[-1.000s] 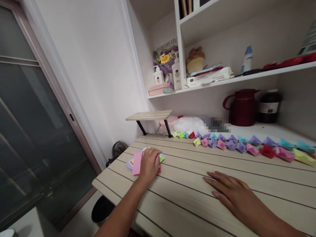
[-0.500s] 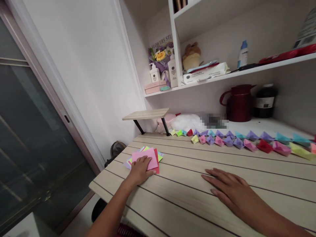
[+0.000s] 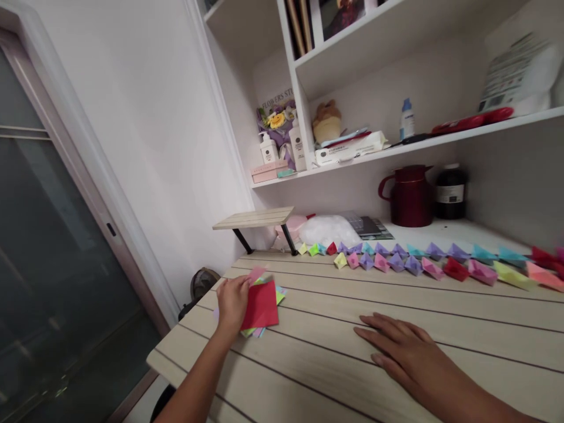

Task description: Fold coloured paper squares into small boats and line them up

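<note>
At the left part of the wooden table (image 3: 308,352), my left hand (image 3: 232,301) is closed in a pinch on a pink sheet of paper (image 3: 257,272). Most of that sheet is hidden behind the fingers. Under and beside this hand lies a fanned stack of coloured paper, with a red sheet (image 3: 262,306) on top and green, yellow and lilac edges poking out. My right hand (image 3: 408,355) rests palm down on the tabletop with its fingers stretched out, holding nothing.
Two rows of small folded paper boats (image 3: 396,262) run along the table's back edge. A small raised shelf (image 3: 255,218) stands at the back left. Behind are a white plastic bag (image 3: 329,230), a dark red jug (image 3: 412,197) and a dark bottle (image 3: 451,192).
My left hand has taken the pink sheet off the stack and shifted it left, uncovering the red sheet. My right hand stays flat on the table. The camera view has tilted slightly.
</note>
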Motion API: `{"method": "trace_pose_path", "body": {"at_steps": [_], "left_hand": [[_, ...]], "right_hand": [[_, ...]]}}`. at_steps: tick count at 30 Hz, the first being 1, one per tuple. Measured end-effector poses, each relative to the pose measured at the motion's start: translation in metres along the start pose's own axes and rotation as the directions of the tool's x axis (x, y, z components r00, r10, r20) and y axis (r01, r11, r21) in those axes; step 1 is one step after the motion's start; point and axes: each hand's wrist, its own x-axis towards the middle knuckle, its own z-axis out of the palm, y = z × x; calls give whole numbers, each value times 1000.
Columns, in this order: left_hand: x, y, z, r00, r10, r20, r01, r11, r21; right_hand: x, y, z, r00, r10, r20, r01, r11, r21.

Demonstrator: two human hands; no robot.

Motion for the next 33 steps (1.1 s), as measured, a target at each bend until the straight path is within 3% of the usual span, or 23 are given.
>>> {"method": "trace_pose_path", "body": {"at_steps": [2,5,7,9,12,14,17,20,22,25,27,31,33], "left_hand": [[-5,21,15,1000,-1,-11,0,991,-137],[-20,54,50,992,-32,119,75,926,-371],[-32,72,77,902,-219,372,425,606,-673],[-42,86,105,790,-312,528,612,353,-707],[-56,101,143,684,-301,664,725,184,-664],[-66,107,162,649,-242,721,759,148,-634],[-81,113,179,647,-153,747,762,120,-636],[-90,114,181,698,-119,707,716,99,-691],[-94,114,178,723,-108,682,691,114,-714],[-95,114,173,746,-60,663,662,178,-728],[-96,113,171,759,-2,651,630,253,-734],[-97,111,171,759,84,646,522,515,-680],[-99,112,172,789,123,602,395,648,-651]], "right_hand": [[1,0,-4,999,33,-20,-31,992,122],[2,4,-14,986,154,-69,-107,886,452],[2,8,-24,962,266,-69,-156,734,661],[1,12,-34,944,325,-56,-160,599,785],[1,13,-45,941,339,-12,-144,430,891],[1,13,-48,920,391,-32,-141,405,903],[3,16,-51,792,589,-162,-206,508,837],[3,21,-59,645,690,-328,-228,584,779],[2,22,-66,677,660,-326,-216,602,769],[0,18,-70,819,532,-213,-172,583,794],[0,11,-67,860,468,-202,-129,584,801],[-3,-5,-61,895,415,-163,-105,550,828],[-4,-12,-62,917,364,-160,-74,551,831]]}}
